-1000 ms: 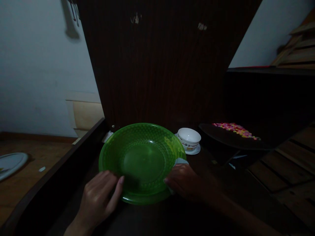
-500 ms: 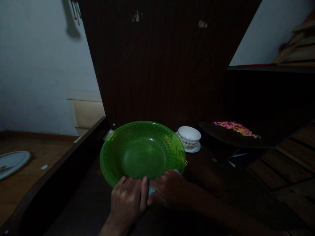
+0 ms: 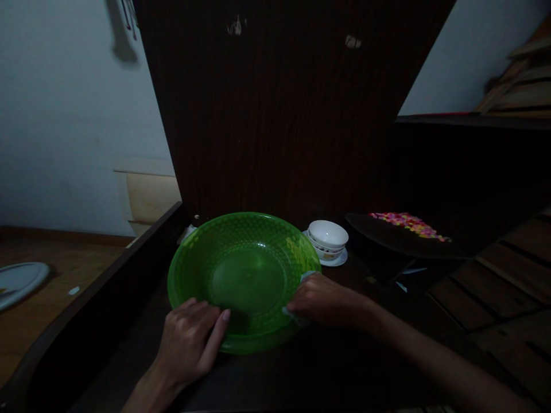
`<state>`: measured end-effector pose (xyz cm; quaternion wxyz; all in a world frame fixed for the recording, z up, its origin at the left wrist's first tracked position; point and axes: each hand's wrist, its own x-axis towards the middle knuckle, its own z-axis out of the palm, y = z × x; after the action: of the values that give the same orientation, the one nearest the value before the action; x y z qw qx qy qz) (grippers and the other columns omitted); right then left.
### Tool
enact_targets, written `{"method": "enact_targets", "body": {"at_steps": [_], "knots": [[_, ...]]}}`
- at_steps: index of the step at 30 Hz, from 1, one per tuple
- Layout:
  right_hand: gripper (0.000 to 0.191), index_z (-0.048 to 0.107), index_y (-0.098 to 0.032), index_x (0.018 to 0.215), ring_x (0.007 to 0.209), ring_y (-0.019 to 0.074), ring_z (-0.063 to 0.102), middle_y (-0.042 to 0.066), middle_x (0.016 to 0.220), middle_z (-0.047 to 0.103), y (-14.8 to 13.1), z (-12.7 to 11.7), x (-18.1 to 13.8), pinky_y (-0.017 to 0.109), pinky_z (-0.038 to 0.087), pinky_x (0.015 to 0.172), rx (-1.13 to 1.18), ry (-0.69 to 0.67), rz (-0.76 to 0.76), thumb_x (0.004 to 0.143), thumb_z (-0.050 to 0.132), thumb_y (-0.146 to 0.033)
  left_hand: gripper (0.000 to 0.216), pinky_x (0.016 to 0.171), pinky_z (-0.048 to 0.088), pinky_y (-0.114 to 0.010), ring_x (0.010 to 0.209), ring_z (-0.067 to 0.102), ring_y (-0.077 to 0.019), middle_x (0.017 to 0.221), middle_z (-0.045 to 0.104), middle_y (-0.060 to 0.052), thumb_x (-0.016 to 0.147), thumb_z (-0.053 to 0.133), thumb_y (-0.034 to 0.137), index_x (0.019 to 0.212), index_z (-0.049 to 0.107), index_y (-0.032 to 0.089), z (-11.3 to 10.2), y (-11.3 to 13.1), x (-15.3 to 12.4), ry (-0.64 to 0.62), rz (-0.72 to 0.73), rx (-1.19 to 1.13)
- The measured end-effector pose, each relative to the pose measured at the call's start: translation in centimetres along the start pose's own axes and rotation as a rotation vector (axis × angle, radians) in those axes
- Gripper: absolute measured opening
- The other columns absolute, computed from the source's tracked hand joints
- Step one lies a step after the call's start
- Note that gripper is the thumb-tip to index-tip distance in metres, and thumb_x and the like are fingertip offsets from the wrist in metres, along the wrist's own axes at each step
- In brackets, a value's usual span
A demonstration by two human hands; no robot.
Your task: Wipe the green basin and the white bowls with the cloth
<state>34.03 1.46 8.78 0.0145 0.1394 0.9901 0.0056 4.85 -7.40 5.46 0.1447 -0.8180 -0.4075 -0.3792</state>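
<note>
- The right hand [image 3: 321,298] and crumpled pale-blue cloth [image 3: 309,275] have moved rightward, the left hand [image 3: 189,338] leftward.
- The left hand's fingers grasp the near-left rim of the round green plastic basin [image 3: 249,275].
- The right hand's fingers clench the cloth against the near-right rim.
- The basin stands upright on the dark brown wooden surface [image 3: 245,384], beside stacked white bowls [image 3: 329,234].

Dark surface [image 3: 258,381], green basin [image 3: 248,278], white plate [image 3: 342,260] (stacked bowls [image 3: 328,236] on it)
</note>
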Motion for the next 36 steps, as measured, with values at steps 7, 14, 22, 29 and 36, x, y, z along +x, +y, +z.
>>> {"method": "enact_targets", "body": {"at_steps": [7, 14, 22, 29, 36], "knots": [[0.058, 0.058, -0.017, 0.067, 0.058, 0.0119, 0.051, 0.005, 0.066, 0.067, 1.2, 0.1, -0.3, 0.031, 0.029, 0.063, 0.047, 0.069, 0.125, 0.109, 0.021, -0.034, 0.038, 0.059, 0.039, -0.03, 0.048, 0.05, -0.012, 0.051, 0.05, 0.002, 0.096, 0.047, 0.012, 0.058, 0.049, 0.019, -1.3, -3.3, 0.3, -0.1, 0.032, -0.086], [0.069, 0.061, -0.017, 0.066, 0.051, 0.0119, 0.043, 0.003, 0.059, 0.064, -0.4, 0.9, 0.2, 0.032, 0.019, 0.057, 0.027, 0.096, 0.187, 0.108, 0.011, -0.042, 0.028, 0.077, 0.046, -0.034, 0.058, 0.054, -0.0137, 0.063, 0.059, -0.001, 0.096, 0.05, 0.009, 0.071, 0.06, 0.015, -1.4, -3.3, 0.2, -0.015, 0.023, -0.01], [0.065, 0.067, -0.018, 0.079, 0.059, 0.0152, 0.056, 0.006, 0.074, 0.072, -5.8, -0.6, 3.3, 0.031, 0.02, 0.056, 0.033, -0.044, 0.403, 0.107, 0.017, -0.048, 0.017, 0.082, 0.044, -0.036, 0.074, 0.062, -0.0174, 0.08, 0.071, -0.003, 0.094, 0.053, 0.008, 0.084, 0.064, 0.016, 0.6, 2.7, 0.7, 0.045, 0.009, -0.071], [0.054, 0.067, -0.017, 0.09, 0.061, 0.0172, 0.061, 0.005, 0.076, 0.073, -7.5, 1.2, 4.9, 0.029, 0.031, 0.054, -0.005, 0.138, 0.305, 0.104, 0.029, -0.053, 0.038, 0.055, 0.035, -0.033, 0.045, 0.049, -0.0151, 0.049, 0.052, 0.001, 0.096, 0.048, 0.017, 0.059, 0.054, 0.02, 2.0, 3.9, 1.2, 0.092, -0.05, 0.135], [0.061, 0.068, -0.016, 0.088, 0.06, 0.0183, 0.065, 0.006, 0.073, 0.073, -6.8, 0.8, 4.7, 0.029, 0.031, 0.052, -0.007, 0.095, 0.247, 0.099, 0.034, -0.065, 0.036, 0.052, 0.035, -0.032, 0.042, 0.052, -0.0143, 0.048, 0.055, 0.001, 0.092, 0.049, 0.017, 0.057, 0.056, 0.02, 1.9, 2.7, 0.9, 0.09, -0.084, 0.115]]}}
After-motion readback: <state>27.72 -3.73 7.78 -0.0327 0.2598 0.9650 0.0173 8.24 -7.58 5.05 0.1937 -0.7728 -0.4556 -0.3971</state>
